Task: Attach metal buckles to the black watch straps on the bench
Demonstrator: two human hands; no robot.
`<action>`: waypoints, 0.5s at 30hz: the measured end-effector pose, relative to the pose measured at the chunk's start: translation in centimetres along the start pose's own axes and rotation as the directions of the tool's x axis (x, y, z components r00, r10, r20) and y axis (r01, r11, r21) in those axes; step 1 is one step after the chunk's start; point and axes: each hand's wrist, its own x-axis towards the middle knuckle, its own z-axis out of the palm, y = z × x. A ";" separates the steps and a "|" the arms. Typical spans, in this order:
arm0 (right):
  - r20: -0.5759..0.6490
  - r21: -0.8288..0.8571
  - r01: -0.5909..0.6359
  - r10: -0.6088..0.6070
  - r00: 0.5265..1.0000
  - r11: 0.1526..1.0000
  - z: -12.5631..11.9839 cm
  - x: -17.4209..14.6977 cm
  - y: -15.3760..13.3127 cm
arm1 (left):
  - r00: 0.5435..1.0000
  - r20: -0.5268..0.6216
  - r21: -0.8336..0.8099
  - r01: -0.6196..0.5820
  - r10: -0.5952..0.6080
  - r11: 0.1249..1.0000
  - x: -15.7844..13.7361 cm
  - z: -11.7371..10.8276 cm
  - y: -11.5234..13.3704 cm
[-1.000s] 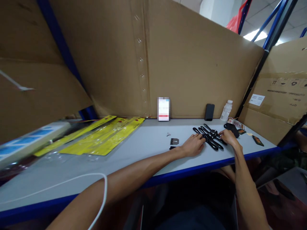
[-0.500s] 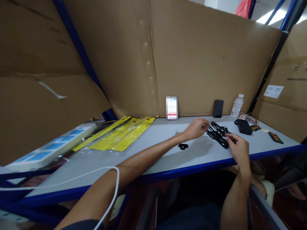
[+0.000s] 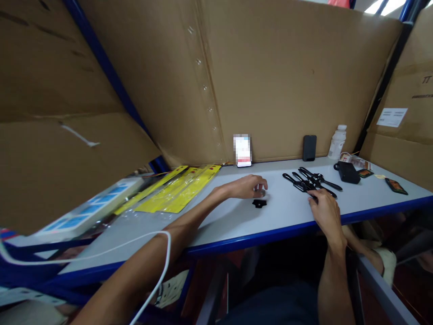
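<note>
My left hand hovers low over the table with its fingers curved and apart, holding nothing that I can see. Something small and shiny lies under its fingertips, too blurred to name. Just in front of it rests a small black clip-like part. Several glossy black-handled tools lie side by side to the right, with metal bits at their middles; their exact kind is unclear. My right hand is at the near side of these tools, thumb and fingers closed on the end of one.
Yellow cards in clear plastic packaging lie at the left beside a white box with blue panels. A lit phone, a dark phone and a bottle stand along the cardboard wall. A black case sits right. A white cable crosses my left arm.
My left hand has moved left, away from the black tools to beside the small black part, and its fingers have opened. My right hand has shifted slightly left, staying at the tools, which are now more spread out.
</note>
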 end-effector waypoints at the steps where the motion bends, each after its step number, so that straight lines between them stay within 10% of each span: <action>1: -0.008 0.011 -0.005 0.005 1.000 1.000 0.0 0.0 0.1 | 1.000 -0.016 0.025 0.016 -0.016 1.000 0.1 0.0 -0.1; 15: -0.087 0.078 -0.033 0.040 0.995 0.996 -0.2 0.3 0.5 | 0.987 0.020 0.024 0.157 -0.157 0.987 1.1 1.6 -1.9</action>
